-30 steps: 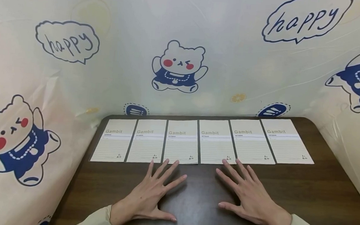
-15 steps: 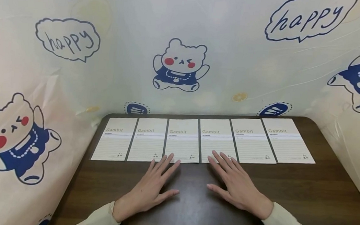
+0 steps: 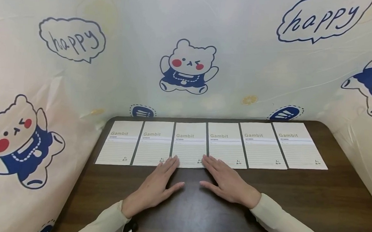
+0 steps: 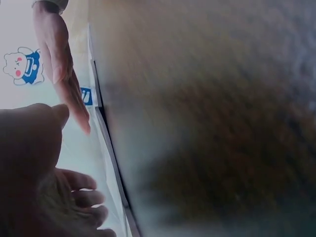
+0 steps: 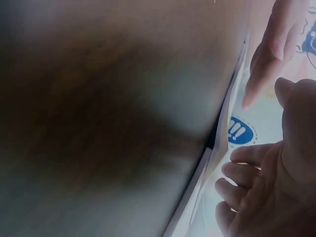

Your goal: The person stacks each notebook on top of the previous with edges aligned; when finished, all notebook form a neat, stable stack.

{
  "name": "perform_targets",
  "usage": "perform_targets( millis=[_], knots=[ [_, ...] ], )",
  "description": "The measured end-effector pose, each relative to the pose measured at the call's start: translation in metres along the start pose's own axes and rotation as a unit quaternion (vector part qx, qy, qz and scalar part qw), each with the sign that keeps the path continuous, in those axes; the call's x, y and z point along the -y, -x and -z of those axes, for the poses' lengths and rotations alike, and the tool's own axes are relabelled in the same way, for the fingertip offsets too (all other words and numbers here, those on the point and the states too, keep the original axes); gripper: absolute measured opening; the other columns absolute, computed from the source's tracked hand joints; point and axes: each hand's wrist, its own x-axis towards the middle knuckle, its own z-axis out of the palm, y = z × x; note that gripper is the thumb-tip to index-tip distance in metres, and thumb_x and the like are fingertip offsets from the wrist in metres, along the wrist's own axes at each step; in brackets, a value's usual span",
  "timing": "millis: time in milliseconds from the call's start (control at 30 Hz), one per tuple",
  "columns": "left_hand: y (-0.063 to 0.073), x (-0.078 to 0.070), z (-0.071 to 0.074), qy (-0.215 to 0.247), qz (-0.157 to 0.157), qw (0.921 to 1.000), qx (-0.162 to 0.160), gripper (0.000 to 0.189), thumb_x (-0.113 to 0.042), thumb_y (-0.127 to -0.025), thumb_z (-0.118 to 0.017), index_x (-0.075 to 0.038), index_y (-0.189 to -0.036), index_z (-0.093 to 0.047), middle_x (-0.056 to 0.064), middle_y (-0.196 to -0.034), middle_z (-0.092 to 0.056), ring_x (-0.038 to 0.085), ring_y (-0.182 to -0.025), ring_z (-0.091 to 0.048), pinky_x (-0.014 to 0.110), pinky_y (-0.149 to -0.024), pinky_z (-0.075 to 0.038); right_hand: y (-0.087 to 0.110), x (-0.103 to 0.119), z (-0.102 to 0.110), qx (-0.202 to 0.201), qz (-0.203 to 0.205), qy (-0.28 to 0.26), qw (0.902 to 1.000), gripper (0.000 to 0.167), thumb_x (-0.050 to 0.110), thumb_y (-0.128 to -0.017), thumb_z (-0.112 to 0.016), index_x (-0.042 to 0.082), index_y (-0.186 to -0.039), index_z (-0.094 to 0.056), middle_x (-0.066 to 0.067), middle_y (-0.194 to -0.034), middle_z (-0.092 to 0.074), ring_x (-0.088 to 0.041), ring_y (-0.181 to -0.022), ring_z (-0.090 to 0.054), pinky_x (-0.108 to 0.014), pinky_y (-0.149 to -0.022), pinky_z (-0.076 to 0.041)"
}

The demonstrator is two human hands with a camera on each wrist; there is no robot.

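Observation:
Several white notebooks printed "Gambit" lie flat in a side-by-side row along the table's far part in the head view. My left hand (image 3: 154, 183) is flat, palm down, its straight fingers over the lower edges of the second notebook (image 3: 154, 144) and third notebook (image 3: 189, 148) from the left. Across from it, my right hand (image 3: 228, 180) reaches over the lower edges of the third and the fourth notebook (image 3: 226, 147), fingers together and straight. Both thumbs point inward, apart from each other. Neither hand grips anything. The left wrist view shows my left palm (image 4: 34, 168) close over the notebooks.
A brown wooden table (image 3: 192, 215) bears the row. Farther right are the fifth notebook (image 3: 262, 149) and sixth notebook (image 3: 299, 147); the first notebook (image 3: 120, 144) is at far left. A curtain (image 3: 125, 55) with printed bears stands right behind the table's back edge.
Both hands have drawn inward, the right one moving clearly left from the fourth and fifth notebooks. Their spread fingers have come together. The notebooks have stayed in place.

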Motion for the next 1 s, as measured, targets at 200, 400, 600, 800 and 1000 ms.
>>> perform_targets(
  millis=[200,400,600,800,1000],
  knots=[
    [-0.004,0.002,-0.002,-0.004,-0.005,0.9993,0.036,0.088,-0.066,-0.103,-0.046,-0.006,-0.165,-0.028,0.012,-0.174,-0.025,0.029,-0.162,-0.026,0.053,-0.13,-0.026,-0.007,0.003,-0.007,0.021,0.015,0.001,0.9997,0.079,0.061,-0.106,-0.046,0.006,-0.162,-0.037,-0.011,-0.169,-0.037,-0.029,-0.157,-0.036,-0.051,-0.127,-0.033],
    [-0.005,0.002,-0.004,-0.006,0.002,0.9988,0.05,0.088,-0.067,-0.103,-0.047,-0.006,-0.164,-0.03,0.012,-0.174,-0.025,0.028,-0.162,-0.026,0.052,-0.131,-0.025,-0.01,0.004,-0.009,0.05,0.008,0.01,0.9987,0.081,0.064,-0.106,-0.043,0.007,-0.162,-0.036,-0.009,-0.17,-0.035,-0.028,-0.158,-0.034,-0.049,-0.129,-0.031],
    [-0.003,-0.001,-0.003,-0.004,0.001,0.9987,0.052,0.092,-0.067,-0.1,-0.054,-0.005,-0.163,-0.031,0.012,-0.173,-0.025,0.029,-0.161,-0.026,0.052,-0.13,-0.026,-0.01,0.005,-0.01,0.056,0.012,0.009,0.9983,0.083,0.065,-0.104,-0.045,0.005,-0.162,-0.036,-0.011,-0.17,-0.034,-0.029,-0.158,-0.034,-0.049,-0.128,-0.032],
    [-0.001,-0.005,-0.001,-0.013,-0.002,0.9985,0.053,0.096,-0.069,-0.098,-0.056,-0.004,-0.163,-0.031,0.014,-0.173,-0.026,0.031,-0.161,-0.027,0.052,-0.129,-0.028,-0.007,0.007,-0.012,0.056,0.016,0.007,0.9983,0.086,0.066,-0.104,-0.045,0.004,-0.162,-0.036,-0.012,-0.17,-0.034,-0.03,-0.158,-0.034,-0.049,-0.127,-0.033],
    [0.003,-0.008,-0.002,-0.021,-0.002,0.9986,0.048,0.097,-0.069,-0.097,-0.058,-0.004,-0.163,-0.031,0.014,-0.173,-0.027,0.03,-0.161,-0.028,0.052,-0.129,-0.029,-0.003,0.011,-0.011,0.058,0.016,0.016,0.998,0.087,0.068,-0.103,-0.044,0.004,-0.161,-0.037,-0.012,-0.171,-0.033,-0.029,-0.158,-0.034,-0.048,-0.127,-0.034]
  ],
)
